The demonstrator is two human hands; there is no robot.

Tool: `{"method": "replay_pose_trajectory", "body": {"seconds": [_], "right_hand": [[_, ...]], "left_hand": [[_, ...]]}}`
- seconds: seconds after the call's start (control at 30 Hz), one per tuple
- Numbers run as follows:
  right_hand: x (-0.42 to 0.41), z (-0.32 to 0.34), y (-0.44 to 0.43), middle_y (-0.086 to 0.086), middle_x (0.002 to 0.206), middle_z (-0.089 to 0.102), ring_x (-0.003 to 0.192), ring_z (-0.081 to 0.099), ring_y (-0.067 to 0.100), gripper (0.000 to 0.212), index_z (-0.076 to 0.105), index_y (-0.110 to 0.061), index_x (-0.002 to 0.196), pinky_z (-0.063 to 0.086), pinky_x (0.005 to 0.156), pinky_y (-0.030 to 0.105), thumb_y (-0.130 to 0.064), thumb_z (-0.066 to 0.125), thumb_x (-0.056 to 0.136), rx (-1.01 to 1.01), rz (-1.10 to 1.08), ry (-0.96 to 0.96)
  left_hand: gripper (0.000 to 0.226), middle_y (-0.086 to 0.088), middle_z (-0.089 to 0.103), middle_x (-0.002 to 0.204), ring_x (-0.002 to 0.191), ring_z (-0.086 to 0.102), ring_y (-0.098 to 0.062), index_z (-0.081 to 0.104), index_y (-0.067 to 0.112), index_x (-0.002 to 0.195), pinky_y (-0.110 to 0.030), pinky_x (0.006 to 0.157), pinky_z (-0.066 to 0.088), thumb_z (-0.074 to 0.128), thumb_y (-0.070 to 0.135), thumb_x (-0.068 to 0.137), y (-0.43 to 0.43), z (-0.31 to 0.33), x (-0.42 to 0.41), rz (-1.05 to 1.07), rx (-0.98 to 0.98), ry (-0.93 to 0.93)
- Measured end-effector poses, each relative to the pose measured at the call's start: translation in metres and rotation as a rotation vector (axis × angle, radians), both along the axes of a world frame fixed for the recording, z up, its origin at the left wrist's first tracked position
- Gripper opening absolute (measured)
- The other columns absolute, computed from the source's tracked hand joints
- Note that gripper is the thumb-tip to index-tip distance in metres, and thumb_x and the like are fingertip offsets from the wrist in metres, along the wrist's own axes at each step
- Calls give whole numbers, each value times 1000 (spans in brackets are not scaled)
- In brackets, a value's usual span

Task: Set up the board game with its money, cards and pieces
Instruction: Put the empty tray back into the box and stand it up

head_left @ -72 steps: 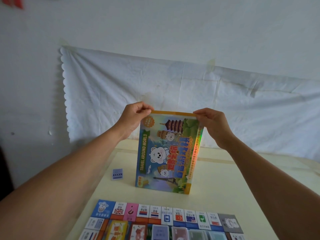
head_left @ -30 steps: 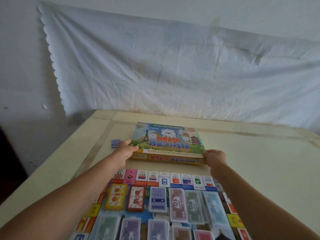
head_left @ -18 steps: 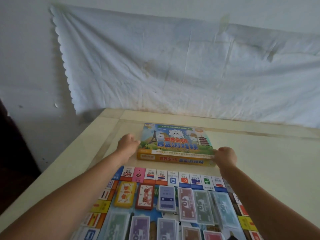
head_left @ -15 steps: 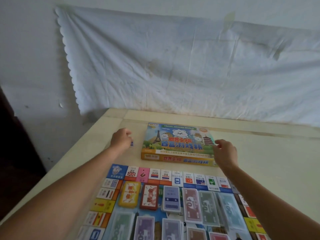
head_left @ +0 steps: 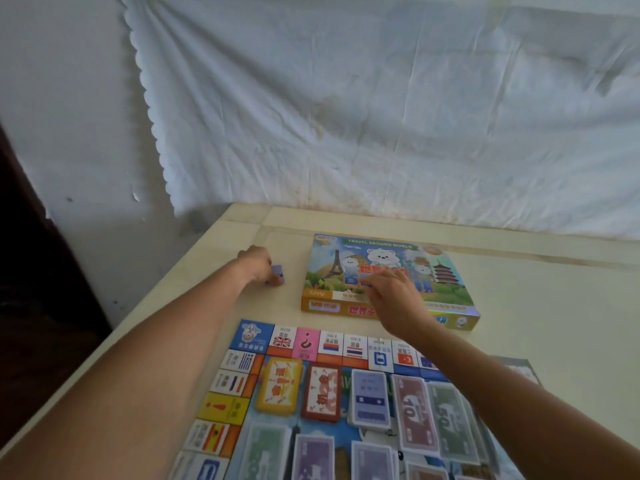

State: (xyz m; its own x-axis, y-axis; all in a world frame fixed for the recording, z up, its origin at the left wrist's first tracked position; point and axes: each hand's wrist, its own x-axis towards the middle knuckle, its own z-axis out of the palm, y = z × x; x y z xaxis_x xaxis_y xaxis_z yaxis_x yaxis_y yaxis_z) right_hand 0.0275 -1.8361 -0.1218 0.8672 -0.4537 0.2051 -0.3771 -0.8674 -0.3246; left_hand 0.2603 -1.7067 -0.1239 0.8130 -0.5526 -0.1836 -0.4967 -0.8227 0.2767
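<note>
Game box (head_left: 391, 271) lies flat on bench (head_left: 554, 323) at 12 o'clock of game board (head_left: 311, 393). Small card (head_left: 278, 273) on bench at 9 o'clock of box. Card and money stacks (head_left: 412, 407) on board. Cloth (head_left: 381, 116) hangs behind the bench.

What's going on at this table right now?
A person is laying out a board game. The left hand is closing on a small blue card lying on the table. The right hand hovers over the closed game box. The board already carries stacks of money and cards.
</note>
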Motion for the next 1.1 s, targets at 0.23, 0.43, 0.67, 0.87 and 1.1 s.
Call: {"method": "replay_pose_trajectory", "body": {"seconds": [0.23, 0.43, 0.67, 0.87, 1.1], "right_hand": [[0, -3, 6, 1, 117, 56, 112, 43, 19, 28, 64, -16, 111, 38, 97, 34, -20, 38, 99, 31, -14, 42], [1, 1, 14, 3, 120, 54, 116, 40, 19, 28, 62, -14, 115, 35, 100, 33, -19, 39, 99, 57, -47, 64], [-20, 50, 50, 4, 105, 65, 79, 58, 10, 28, 61, -11, 121, 46, 65, 16, -14, 53, 95, 423, -43, -268], [-62, 70, 80, 9, 65, 63, 46, 50, 13, 5, 62, -2, 89, 40, 43, 21, -7, 63, 88, 869, -106, -391], [-96, 42, 76, 7, 54, 49, 42, 38, 13, 18, 60, -2, 68, 29, 35, 18, -5, 67, 84, 991, -354, -213]], "left_hand": [[74, -14, 53, 122, 112, 52, -30, 40, 6, 127, -36, 93, 44, 83, 25, 70, 0, -3, 4, 37, -133, 84], [30, -17, 58, 111, 91, 54, -29, 47, 10, 110, -32, 72, 42, 58, 1, 84, 9, -11, -2, 119, -479, -59], [21, -7, 63, 79, 78, 62, -22, 58, 13, 82, -26, 62, 52, 62, -7, 83, 48, 59, -76, 67, -1025, 296], [17, -10, 67, 81, 74, 67, -20, 62, 11, 85, -29, 65, 59, 67, -5, 82, 74, 68, -184, -175, -969, 498], [20, 0, 66, 87, 79, 62, -14, 67, 13, 95, -17, 67, 52, 70, 0, 81, 79, 27, -213, -262, -792, 314]]}}
